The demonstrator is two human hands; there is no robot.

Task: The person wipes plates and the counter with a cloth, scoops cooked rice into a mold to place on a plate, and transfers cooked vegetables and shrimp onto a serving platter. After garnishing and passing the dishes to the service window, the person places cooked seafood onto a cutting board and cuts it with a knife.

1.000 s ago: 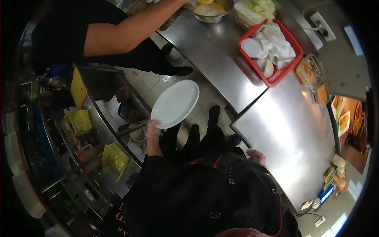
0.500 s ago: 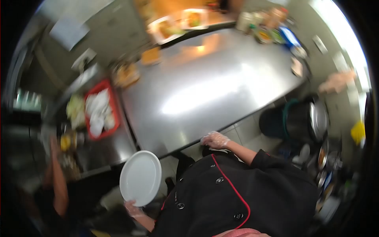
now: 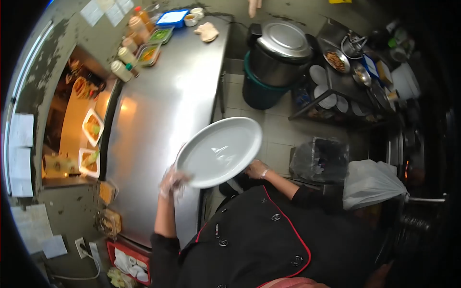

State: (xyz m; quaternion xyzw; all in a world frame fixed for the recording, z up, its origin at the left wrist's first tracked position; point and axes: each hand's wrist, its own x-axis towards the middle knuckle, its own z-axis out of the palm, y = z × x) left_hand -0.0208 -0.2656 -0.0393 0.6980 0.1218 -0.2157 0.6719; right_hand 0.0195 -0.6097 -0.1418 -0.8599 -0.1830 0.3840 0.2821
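A large white oval plate is tilted in front of my body, over the near edge of the steel counter. My left hand, in a clear plastic glove, grips the plate's lower left rim; its fingers are a little blurred. Just beyond the plate's lower right rim is my right hand, also gloved and held low near my waist. Part of it sits behind or against the rim, and its fingers are too hidden to tell how they are held.
The steel counter runs along the left, with sauce bottles, containers and a cloth at its far end. Two white dishes of food stand in the pass window. A large pot, a rack and a bin are rightward.
My view has turned to the right. My left hand has raised the plate from low at my left side to in front of me. My right hand stays near my waist.
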